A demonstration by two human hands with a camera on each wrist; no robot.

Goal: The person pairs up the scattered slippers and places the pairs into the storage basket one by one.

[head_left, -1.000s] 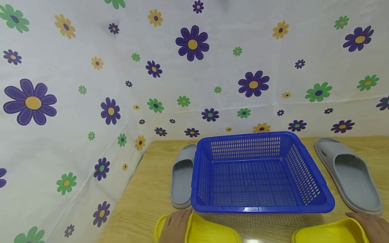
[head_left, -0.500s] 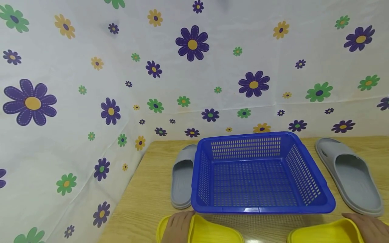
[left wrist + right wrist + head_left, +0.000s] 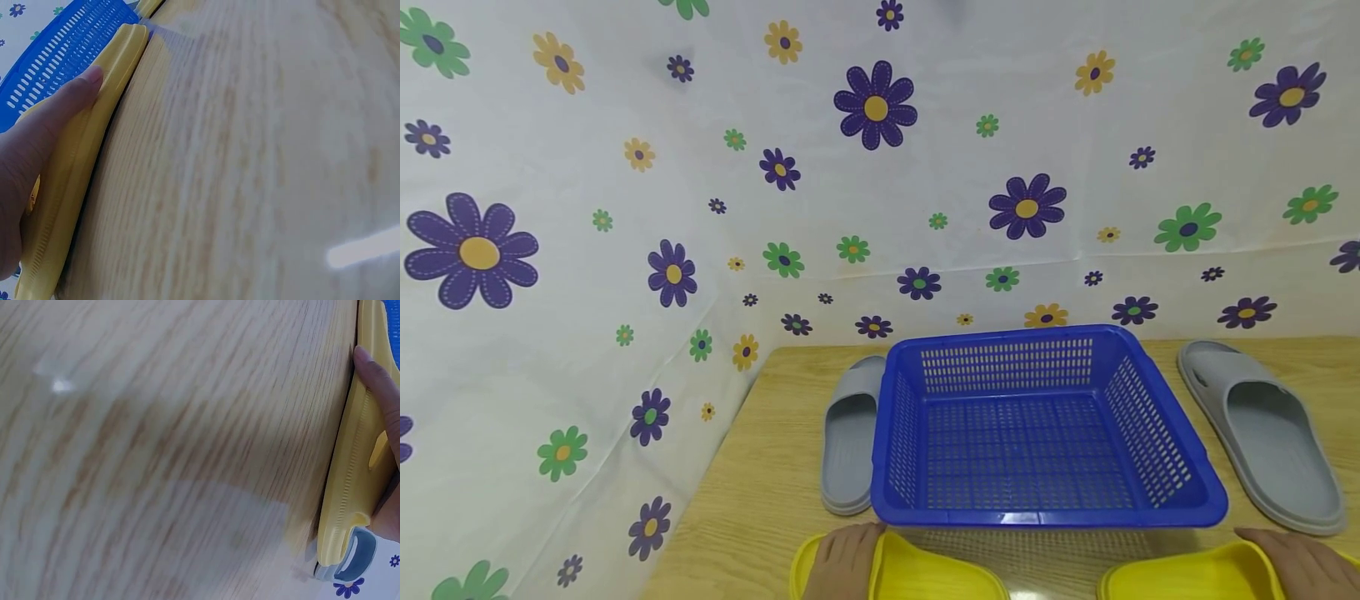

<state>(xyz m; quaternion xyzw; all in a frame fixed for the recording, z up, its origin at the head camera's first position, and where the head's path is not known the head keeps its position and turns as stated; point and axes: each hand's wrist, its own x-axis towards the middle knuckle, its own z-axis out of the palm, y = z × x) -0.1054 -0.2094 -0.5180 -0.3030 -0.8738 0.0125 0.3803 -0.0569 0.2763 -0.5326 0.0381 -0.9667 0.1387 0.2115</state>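
Observation:
Two yellow slippers lie sideways at the front of the table, their open ends facing each other. My left hand [image 3: 844, 562] grips the left yellow slipper [image 3: 940, 577] across its strap. In the left wrist view the thumb [image 3: 81, 87] presses along that slipper's side [image 3: 75, 156]. My right hand [image 3: 1303, 560] grips the right yellow slipper [image 3: 1187, 577] the same way. The right wrist view shows a thumb [image 3: 378, 378] against its side [image 3: 350, 462], which sits low at the tabletop. The near parts of both hands and slippers are cut off in the head view.
A blue plastic basket [image 3: 1041, 518] with slotted walls stands just beyond the yellow slippers. Grey slippers flank it, one at the left [image 3: 850, 458] partly behind its rim and one at the right [image 3: 1277, 442]. Flower-printed sheeting [image 3: 955, 183] hangs behind and at the left.
My left hand and its yellow slipper have slid slightly right, and my right hand and its slipper slightly left, narrowing the gap between them. The basket and grey slippers stay put.

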